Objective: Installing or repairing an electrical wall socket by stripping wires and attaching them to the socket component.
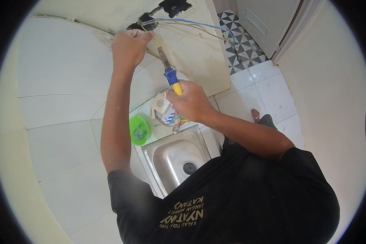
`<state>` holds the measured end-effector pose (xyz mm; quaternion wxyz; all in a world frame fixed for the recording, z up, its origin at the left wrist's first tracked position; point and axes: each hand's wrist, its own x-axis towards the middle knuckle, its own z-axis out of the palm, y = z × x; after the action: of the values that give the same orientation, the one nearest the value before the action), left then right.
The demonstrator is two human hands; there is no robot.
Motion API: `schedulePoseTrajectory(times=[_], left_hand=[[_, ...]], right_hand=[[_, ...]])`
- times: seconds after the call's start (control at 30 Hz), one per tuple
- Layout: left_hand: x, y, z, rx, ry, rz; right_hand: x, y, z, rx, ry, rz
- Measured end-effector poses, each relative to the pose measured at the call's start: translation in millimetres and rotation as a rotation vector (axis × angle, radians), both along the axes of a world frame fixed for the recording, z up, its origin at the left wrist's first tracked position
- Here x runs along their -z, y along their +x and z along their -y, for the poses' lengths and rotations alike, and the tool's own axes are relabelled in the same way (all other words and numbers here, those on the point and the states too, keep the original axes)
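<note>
With my left hand [129, 48] raised against the wall, I pinch a thin yellow-green wire [156, 41] near a dark hole [147, 22] broken in the plaster. My right hand [192, 101] is wrapped around pliers [171, 76] with blue and yellow handles. Their jaws point up at the wire's end and appear to touch it; how firmly they grip is too small to tell. Blue wire [183, 20] and brown wire [203, 29] come out of the same hole and hang off to the right, past the wall's edge.
Below my hands is a steel sink [162, 152]. Beside it stand a green bowl [134, 140] with some contents and a white wall socket [160, 103] on a pile of small items. A door [268, 24] is at the upper right, beside patterned floor tiles [248, 51].
</note>
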<state>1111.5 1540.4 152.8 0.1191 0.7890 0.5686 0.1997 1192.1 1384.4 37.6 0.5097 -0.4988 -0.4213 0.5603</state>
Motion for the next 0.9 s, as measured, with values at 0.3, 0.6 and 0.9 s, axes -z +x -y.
schedulePoseTrajectory(times=[0.3, 0.6, 0.9], left_hand=[[0.8, -1.8, 0.2, -0.002, -0.004, -0.003], [2.4, -1.9, 1.4, -0.033, -0.029, 0.027], [2.0, -26.5, -0.1, 0.034, 0.026, 0.018]], right_hand=[[-2.1, -0.4, 3.7, 0.125, 0.12, 0.207], [0.5, 26.7, 19.3, 0.002, 0.113, 0.199], [80.4, 110.9, 64.5, -0.343, -0.017, 0.485]])
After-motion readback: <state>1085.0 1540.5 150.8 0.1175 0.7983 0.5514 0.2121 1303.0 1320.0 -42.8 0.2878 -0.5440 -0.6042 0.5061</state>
